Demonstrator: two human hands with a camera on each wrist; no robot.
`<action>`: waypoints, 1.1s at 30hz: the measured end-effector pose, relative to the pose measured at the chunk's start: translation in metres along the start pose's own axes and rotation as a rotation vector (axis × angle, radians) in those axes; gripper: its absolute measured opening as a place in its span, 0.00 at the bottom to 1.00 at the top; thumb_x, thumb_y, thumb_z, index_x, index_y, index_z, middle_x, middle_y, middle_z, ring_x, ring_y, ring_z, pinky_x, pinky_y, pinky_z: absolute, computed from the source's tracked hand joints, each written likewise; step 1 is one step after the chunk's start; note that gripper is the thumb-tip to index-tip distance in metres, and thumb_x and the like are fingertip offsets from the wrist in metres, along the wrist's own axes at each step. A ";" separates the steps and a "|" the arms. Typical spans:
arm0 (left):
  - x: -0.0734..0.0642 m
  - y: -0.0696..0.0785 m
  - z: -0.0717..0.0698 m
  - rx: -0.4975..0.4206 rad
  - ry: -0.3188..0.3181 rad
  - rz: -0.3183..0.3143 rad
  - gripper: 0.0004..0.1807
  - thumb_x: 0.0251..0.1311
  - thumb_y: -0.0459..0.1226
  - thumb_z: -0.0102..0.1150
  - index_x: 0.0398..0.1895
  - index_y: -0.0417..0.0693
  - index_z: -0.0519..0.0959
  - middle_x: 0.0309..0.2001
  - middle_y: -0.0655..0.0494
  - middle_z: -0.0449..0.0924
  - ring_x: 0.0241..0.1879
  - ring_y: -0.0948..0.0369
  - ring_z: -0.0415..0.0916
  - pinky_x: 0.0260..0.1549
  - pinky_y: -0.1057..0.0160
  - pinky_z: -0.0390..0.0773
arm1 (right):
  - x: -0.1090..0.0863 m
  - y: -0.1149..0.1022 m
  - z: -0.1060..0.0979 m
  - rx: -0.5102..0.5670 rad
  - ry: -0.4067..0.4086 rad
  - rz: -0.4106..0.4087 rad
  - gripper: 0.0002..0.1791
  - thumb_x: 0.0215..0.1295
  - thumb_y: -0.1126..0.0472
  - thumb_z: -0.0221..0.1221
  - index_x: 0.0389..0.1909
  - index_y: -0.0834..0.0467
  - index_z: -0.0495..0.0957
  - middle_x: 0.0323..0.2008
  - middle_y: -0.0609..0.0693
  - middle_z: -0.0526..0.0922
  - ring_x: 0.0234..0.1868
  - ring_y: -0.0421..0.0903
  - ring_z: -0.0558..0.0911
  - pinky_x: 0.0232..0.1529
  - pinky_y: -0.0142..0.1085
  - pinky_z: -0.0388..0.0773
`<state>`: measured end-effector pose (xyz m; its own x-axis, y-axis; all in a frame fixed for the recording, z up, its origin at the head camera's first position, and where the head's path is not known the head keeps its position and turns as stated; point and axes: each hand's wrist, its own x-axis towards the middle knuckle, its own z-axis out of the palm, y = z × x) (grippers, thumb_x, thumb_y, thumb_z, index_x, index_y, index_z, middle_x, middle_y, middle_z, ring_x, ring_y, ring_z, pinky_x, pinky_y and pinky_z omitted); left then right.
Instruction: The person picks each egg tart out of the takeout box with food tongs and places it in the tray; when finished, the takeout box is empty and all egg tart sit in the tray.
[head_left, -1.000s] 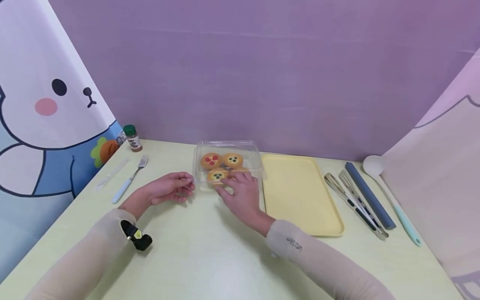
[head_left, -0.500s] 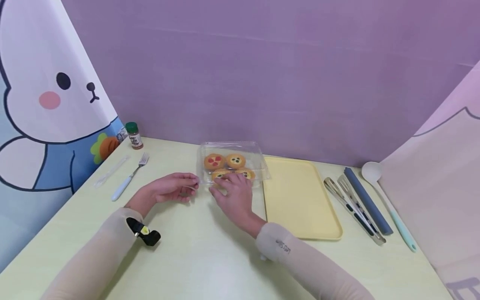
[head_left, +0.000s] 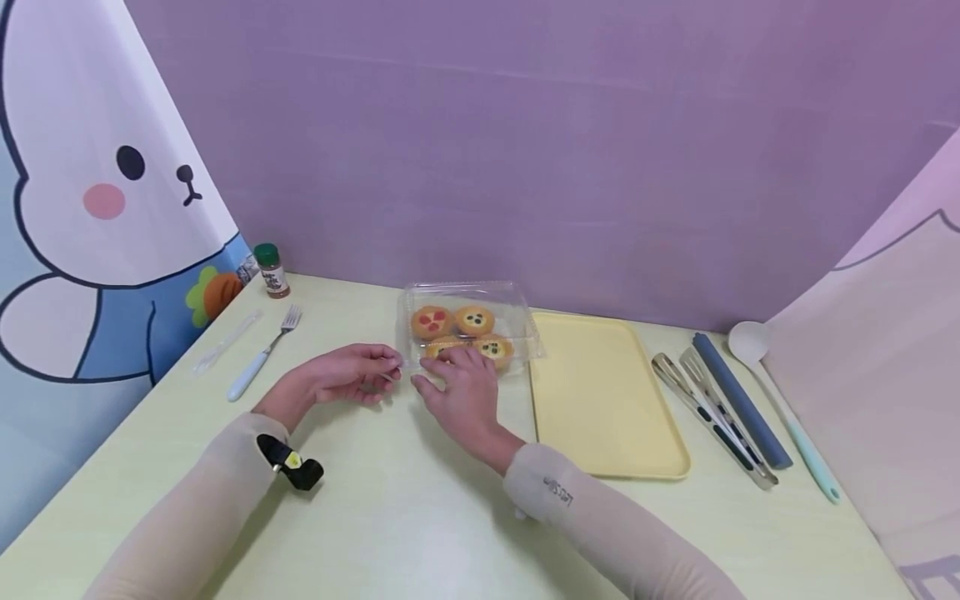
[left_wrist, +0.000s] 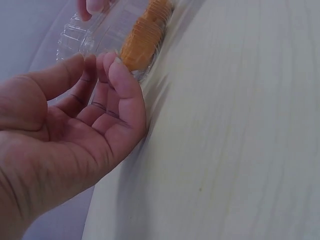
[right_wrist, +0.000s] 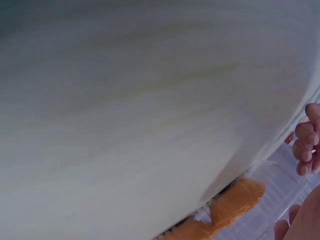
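A clear hinged plastic container (head_left: 516, 320) stands near the back of the table with several small round pastries inside. One pastry (head_left: 432, 322) has red pieces on top; the others carry dark ones, and the front row is partly covered by fingers. My left hand (head_left: 354, 372) pinches the container's front left corner between thumb and forefinger, the other fingers curling loosely below. Over the front edge, my right hand (head_left: 462, 398) rests bent fingers on the lid, its thumb apart from the forefinger. In the left wrist view, the pastries' ridged orange sides (left_wrist: 142, 42) show through the plastic.
Right of the container lies a yellow tray (head_left: 603, 400), then metal tongs (head_left: 712, 421), a slotted turner (head_left: 693, 367), a dark blue rod (head_left: 742, 400) and a white ladle (head_left: 750, 342). To the left are a fork (head_left: 262, 354), a wrapped plastic utensil (head_left: 227, 342) and a green-capped jar (head_left: 271, 271).
My right hand has slid left along the container's front edge, uncovering more of the front right pastry. My left hand stays at the left corner. The head view has shifted slightly.
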<state>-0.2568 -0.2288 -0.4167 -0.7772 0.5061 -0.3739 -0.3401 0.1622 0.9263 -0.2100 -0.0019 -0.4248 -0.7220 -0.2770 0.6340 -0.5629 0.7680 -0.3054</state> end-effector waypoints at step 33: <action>0.003 0.007 -0.001 0.184 0.050 0.020 0.11 0.72 0.37 0.53 0.51 0.42 0.75 0.45 0.54 0.80 0.47 0.57 0.78 0.45 0.59 0.81 | 0.006 -0.019 0.016 -0.112 -0.021 0.120 0.11 0.60 0.43 0.68 0.42 0.39 0.89 0.37 0.42 0.77 0.42 0.43 0.72 0.49 0.40 0.66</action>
<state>-0.2614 -0.2268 -0.4113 -0.8098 0.4688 -0.3528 -0.2251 0.3072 0.9247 -0.2099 -0.0278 -0.4270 -0.7903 -0.1909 0.5823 -0.4250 0.8553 -0.2964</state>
